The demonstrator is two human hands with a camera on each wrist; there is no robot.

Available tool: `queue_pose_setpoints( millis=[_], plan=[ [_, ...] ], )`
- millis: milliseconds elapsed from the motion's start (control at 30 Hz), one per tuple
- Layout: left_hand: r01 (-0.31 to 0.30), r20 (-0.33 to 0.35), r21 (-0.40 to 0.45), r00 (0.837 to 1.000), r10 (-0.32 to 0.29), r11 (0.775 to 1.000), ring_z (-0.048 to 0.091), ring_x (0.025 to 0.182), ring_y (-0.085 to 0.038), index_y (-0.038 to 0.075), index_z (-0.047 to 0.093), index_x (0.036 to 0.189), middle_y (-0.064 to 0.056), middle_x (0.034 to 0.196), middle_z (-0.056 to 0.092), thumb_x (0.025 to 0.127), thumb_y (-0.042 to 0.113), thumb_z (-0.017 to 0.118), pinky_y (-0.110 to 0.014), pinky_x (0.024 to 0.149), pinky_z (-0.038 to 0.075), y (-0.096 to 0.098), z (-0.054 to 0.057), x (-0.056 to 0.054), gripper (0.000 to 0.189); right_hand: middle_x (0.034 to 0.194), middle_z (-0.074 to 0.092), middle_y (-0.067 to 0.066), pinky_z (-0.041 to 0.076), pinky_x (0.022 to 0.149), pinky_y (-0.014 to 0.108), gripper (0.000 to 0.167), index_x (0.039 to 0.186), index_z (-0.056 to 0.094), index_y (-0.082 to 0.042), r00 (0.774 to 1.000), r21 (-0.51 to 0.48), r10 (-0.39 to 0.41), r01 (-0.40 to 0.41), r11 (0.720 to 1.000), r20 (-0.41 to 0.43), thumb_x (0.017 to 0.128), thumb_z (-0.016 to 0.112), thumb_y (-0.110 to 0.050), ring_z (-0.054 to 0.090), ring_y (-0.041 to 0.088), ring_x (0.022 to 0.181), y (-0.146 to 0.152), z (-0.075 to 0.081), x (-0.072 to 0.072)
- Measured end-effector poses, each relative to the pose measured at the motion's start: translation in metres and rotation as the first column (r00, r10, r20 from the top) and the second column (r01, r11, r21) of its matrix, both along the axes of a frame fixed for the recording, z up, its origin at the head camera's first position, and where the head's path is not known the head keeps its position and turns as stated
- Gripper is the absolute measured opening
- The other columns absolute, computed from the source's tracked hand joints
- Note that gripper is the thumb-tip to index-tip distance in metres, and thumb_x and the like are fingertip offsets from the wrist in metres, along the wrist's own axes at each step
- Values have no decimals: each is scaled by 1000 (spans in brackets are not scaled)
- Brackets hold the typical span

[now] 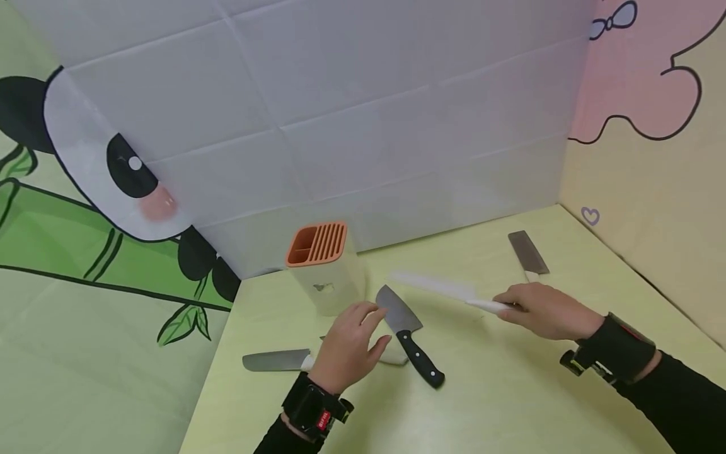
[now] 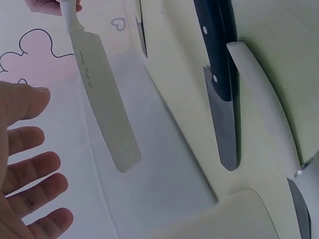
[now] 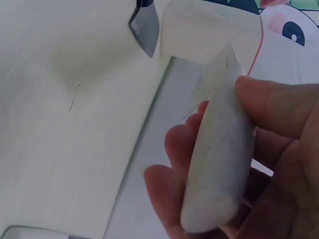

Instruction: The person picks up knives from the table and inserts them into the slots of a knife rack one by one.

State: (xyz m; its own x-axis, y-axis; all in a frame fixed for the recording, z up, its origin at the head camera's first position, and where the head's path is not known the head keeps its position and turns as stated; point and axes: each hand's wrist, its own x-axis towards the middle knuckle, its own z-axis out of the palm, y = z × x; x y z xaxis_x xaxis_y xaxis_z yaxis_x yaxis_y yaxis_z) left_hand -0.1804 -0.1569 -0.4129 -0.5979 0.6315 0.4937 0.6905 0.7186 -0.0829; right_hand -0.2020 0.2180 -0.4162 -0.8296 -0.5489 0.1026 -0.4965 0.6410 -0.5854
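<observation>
My right hand [image 1: 547,309] grips the white handle [image 3: 217,164] of a knife [image 1: 433,285], its pale blade held above the table and aimed left toward the knife block [image 1: 329,287]. In the left wrist view the whole broad blade [image 2: 107,102] shows, blunt-tipped. My left hand [image 1: 347,347] hovers in front of the block with loosely spread fingers and holds nothing. A black-handled knife [image 1: 420,356] lies just right of it. Under that hand a white-handled knife [image 1: 394,357] is partly hidden. The block is cream, with an orange slotted top [image 1: 317,243].
Left of the left hand lies another white-handled knife [image 1: 275,360]. A cleaver [image 1: 529,251] rests at the back right, its handle partly behind the right hand. White cloth [image 1: 397,126] with printed drawings walls the pale yellow table [image 1: 482,391] behind and at the sides.
</observation>
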Motion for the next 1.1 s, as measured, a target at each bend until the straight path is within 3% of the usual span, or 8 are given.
queue_pose_setpoints(
  millis=[233,400,500,700,967,1100],
  plan=[
    [105,-9,-17,994,-105,994,59,108,-21,8,65,121,-7,116,63,83,27,78,-34,95,48,28,11,3,45,82,50,-7,35,61,26,11,103,66,-24,999,-48,49,-49,998,13,101,55,-27,42,7,69,-15,15,25],
    [230,17,-47,973,-229,972,60,105,-17,8,64,123,-3,114,64,84,31,76,-28,90,49,56,19,11,46,87,52,-9,39,63,25,14,106,66,-24,995,-37,97,-97,995,-5,102,53,-28,47,7,73,-33,25,42],
    [271,25,-95,963,-270,958,61,101,-14,8,65,123,-1,112,65,86,33,75,-23,88,50,68,21,15,46,90,53,-12,41,66,25,16,108,66,-25,993,-24,117,-117,993,-17,103,52,-30,49,6,75,-44,30,51],
    [274,27,-158,961,-274,949,62,95,-10,10,68,118,2,105,67,87,30,75,-19,84,49,72,20,22,37,97,56,-14,44,73,26,22,113,68,-26,987,-35,160,-161,986,-35,103,49,-33,53,5,82,-63,38,65],
    [274,8,-161,961,-276,948,61,86,-9,11,72,111,4,95,68,89,27,73,-18,73,50,68,18,31,27,88,52,-17,43,67,23,19,104,68,-28,982,-20,154,-157,987,-112,104,50,-31,49,3,72,-78,41,75],
    [293,20,-148,956,-293,945,61,86,-9,9,71,112,4,95,67,90,26,72,-17,74,49,63,20,34,28,86,52,-17,43,67,23,20,104,69,-26,981,-5,143,-145,989,-133,103,50,-31,48,2,72,-84,45,80]
  ],
)
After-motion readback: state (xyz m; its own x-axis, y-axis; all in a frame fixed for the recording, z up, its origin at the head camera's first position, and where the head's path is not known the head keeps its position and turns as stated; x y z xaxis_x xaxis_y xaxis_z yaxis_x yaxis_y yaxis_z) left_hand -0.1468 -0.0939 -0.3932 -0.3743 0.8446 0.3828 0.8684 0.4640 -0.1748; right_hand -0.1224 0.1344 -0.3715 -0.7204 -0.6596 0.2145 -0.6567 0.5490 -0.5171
